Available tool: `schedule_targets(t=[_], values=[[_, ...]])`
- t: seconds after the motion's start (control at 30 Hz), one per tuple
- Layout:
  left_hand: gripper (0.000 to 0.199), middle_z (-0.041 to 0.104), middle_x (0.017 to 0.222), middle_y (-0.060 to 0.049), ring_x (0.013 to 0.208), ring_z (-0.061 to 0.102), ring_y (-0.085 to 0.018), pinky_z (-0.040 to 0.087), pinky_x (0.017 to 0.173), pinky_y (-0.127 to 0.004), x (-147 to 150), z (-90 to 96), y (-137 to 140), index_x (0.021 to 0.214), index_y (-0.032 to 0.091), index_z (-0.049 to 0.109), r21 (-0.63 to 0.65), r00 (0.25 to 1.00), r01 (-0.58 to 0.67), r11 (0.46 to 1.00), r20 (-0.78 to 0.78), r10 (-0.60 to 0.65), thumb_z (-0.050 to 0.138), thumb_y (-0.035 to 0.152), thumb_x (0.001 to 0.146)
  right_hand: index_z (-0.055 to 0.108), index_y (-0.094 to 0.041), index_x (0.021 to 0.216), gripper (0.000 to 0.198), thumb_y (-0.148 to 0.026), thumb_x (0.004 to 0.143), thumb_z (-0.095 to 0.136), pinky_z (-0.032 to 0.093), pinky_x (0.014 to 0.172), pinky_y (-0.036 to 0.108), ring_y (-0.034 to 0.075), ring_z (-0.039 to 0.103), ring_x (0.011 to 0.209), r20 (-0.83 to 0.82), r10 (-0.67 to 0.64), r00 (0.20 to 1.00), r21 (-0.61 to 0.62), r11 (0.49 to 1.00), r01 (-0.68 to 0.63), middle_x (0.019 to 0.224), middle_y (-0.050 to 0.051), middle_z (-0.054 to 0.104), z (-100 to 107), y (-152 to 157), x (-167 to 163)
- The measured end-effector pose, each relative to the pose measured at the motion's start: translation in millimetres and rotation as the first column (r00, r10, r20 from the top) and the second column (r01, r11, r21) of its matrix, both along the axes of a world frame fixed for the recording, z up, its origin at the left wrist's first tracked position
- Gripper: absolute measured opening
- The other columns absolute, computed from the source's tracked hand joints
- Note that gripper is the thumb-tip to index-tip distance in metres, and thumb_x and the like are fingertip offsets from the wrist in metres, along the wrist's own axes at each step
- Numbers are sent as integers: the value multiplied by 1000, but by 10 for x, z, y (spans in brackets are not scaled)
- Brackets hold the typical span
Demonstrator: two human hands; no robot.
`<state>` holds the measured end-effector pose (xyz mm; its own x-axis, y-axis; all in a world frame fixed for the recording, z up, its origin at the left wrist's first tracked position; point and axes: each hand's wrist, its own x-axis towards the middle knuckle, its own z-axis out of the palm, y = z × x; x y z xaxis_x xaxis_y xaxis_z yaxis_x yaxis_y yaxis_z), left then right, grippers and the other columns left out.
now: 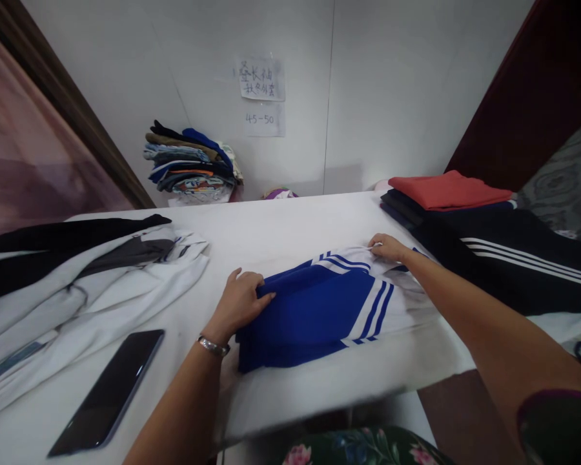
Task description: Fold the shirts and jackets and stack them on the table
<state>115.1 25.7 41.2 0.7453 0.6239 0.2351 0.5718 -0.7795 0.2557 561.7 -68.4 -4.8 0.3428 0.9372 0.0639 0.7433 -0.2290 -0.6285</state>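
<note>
A blue-and-white striped jacket [314, 310] lies on the white table in front of me, its blue part to the left and its white part to the right. At its upper left edge, my left hand [242, 297] is closed, with the cloth between thumb and fingers. My right hand [387, 248] pinches the white cloth at the far right edge. Some of the jacket's right end is hidden behind my right forearm.
Loose white and black clothes [91, 284] and a phone [109, 391] lie on the left. Folded clothes [193, 161] are stacked at the back. A red folded garment [450, 192] tops dark clothes, with striped black clothing [513, 258] nearby. Handwritten paper signs [263, 79] hang on the wall.
</note>
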Motion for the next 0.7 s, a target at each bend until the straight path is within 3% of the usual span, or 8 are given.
schedule_targets(t=[0.13,0.23,0.3,0.4,0.53,0.63,0.7], values=[[14,61,73,4,72,55,-14,26,106,-45,-15,65,-55,70,21,52,-143,994,110,984,-10,-113,59,32,75,54,-19,61,8,-14,55,49,48,80,27,19,63,92,-64,33,997,25,999,-31,103,3,69,0,-71,-41],[19,62,73,2,72,55,-16,40,85,-36,-34,108,-89,67,21,53,-266,990,121,956,-38,-136,62,37,71,50,-20,60,8,-14,55,49,45,89,31,21,59,104,-71,43,997,70,997,-38,109,4,67,5,-184,-70],[20,62,74,0,73,54,-18,41,71,-31,-49,129,-104,69,21,56,-316,989,113,942,-56,-138,63,39,69,51,-21,59,8,-14,55,51,39,99,35,24,50,119,-46,46,998,149,988,-39,117,3,64,-2,-286,-86],[22,61,74,0,76,54,-19,39,67,-29,-75,149,-117,71,22,57,-343,991,109,933,-39,-130,64,42,67,51,-22,59,9,-14,55,52,31,106,38,26,40,130,-53,52,997,250,968,-37,118,4,64,-44,-452,-106],[28,57,65,1,64,51,-16,35,58,-27,-120,168,-112,77,22,61,-408,996,59,911,-32,-78,63,49,69,54,-22,66,12,-16,56,50,39,98,39,26,53,116,-132,52,990,241,970,-19,99,5,69,-100,-608,-119],[39,59,64,1,59,51,-16,35,56,-28,-154,174,-80,93,24,66,-456,998,-17,890,-69,-16,57,56,74,63,-21,87,32,-16,57,52,46,89,35,23,60,99,-96,35,995,170,985,-18,97,4,68,-77,-629,-120],[43,65,76,-2,67,55,-18,39,61,-29,-167,165,-52,100,25,67,-454,999,-34,890,-50,13,55,58,76,66,-21,100,44,-16,57,55,46,86,34,22,60,94,-15,56,998,120,991,-53,98,4,67,-30,-607,-124]])
